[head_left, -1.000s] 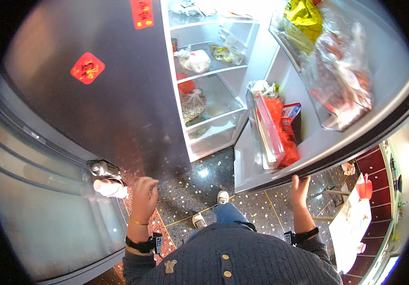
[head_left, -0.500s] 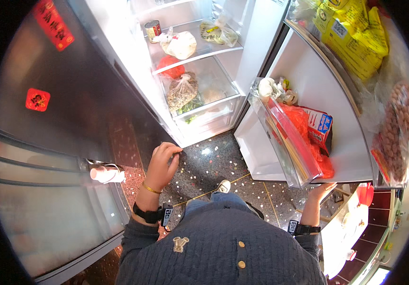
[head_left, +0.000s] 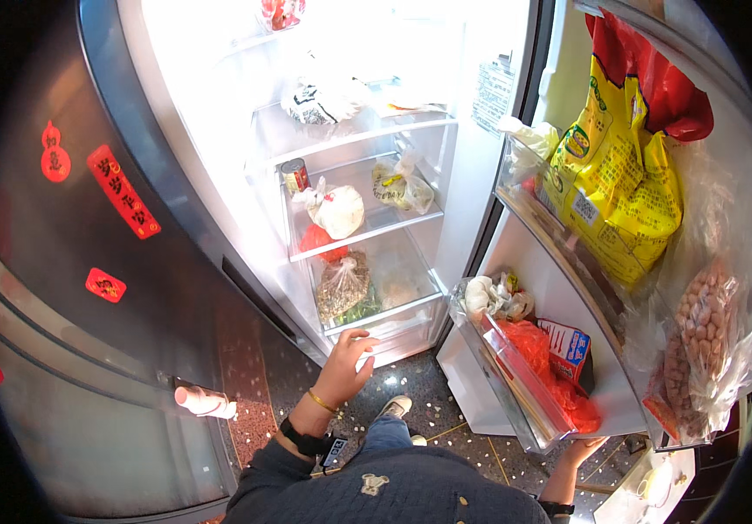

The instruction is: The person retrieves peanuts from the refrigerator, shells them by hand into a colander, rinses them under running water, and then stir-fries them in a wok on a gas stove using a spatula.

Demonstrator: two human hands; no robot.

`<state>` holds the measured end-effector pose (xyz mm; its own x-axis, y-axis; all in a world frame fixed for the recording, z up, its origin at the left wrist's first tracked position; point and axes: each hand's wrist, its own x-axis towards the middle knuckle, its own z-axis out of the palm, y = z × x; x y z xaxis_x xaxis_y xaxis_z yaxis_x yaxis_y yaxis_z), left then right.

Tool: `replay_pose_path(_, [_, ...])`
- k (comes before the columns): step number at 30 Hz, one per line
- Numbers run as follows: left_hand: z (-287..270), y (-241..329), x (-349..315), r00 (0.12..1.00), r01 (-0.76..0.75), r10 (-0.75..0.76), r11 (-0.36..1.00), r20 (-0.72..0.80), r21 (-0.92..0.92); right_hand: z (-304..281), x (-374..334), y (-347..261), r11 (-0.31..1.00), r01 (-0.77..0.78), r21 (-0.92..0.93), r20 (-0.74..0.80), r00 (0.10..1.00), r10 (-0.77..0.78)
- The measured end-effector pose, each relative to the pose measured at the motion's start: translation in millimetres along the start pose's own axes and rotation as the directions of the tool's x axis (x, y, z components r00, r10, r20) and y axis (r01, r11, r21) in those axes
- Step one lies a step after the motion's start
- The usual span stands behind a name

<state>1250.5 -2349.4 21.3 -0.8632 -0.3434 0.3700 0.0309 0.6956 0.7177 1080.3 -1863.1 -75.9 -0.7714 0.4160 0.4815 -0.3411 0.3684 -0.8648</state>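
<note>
An open refrigerator (head_left: 273, 148) stands in front of me, its lit shelves facing me. My left hand (head_left: 346, 371) hovers before the lowest drawer front, empty, with loosely bent fingers held apart. At the lower edge of the refrigerator door (head_left: 515, 384) on the right, my right hand (head_left: 585, 450) grips the door; some fingertips are hidden. On the lower shelves are a can (head_left: 295, 177), a tied bag of white food (head_left: 337, 212), a bag of greenish food (head_left: 402, 185), a red bag (head_left: 319, 241) and a clear bag of brown bits (head_left: 343, 286).
Door bins hold a yellow bag (head_left: 611, 188), a bag of round brown nuts (head_left: 699, 341) and a red plastic bag (head_left: 528, 349). A closed dark door panel (head_left: 53, 218) rises at left, near a pink bottle (head_left: 204, 402). Speckled floor (head_left: 446, 441) lies below.
My view has tilted up, showing higher shelves and more of the door. My left hand has moved toward the drawer front. My right hand remains at the door's lower edge.
</note>
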Motion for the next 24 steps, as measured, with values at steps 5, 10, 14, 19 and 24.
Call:
replay_pose_path(5, [6.5, -6.8, 41.8, 0.99, -0.135, 0.135, 0.991, 0.033, -0.004, 0.1, -5.2, -4.4, 0.99, -0.126, 0.062, -0.008, 0.992, 0.127])
replay_pose_path(10, [11.0, -13.7, 74.9, 0.991, -0.107, 0.114, 0.99, 0.071, -0.088, -1.5, -4.4, 12.7, 0.999, -0.017, -0.027, -0.035, 0.999, 0.016])
replay_pose_path(14, [9.0, -27.3, 87.8, 0.996, -0.086, 0.086, 0.996, -0.037, 0.001, -8.6, -4.8, 26.8, 0.989, -0.102, 0.103, -0.02, 0.994, 0.104])
replay_pose_path(19, [5.9, -40.9, 98.6, 0.996, -0.016, 0.01, 0.998, -0.094, -0.059, -10.3, -8.8, 15.1, 0.966, -0.258, 0.02, -0.075, 0.963, 0.259])
replay_pose_path(24, [5.3, -39.2, 110.3, 0.985, -0.143, 0.148, 0.988, -0.094, 0.06, 3.3, -13.2, -27.8, 0.901, -0.3, 0.312, -0.037, 0.944, 0.328])
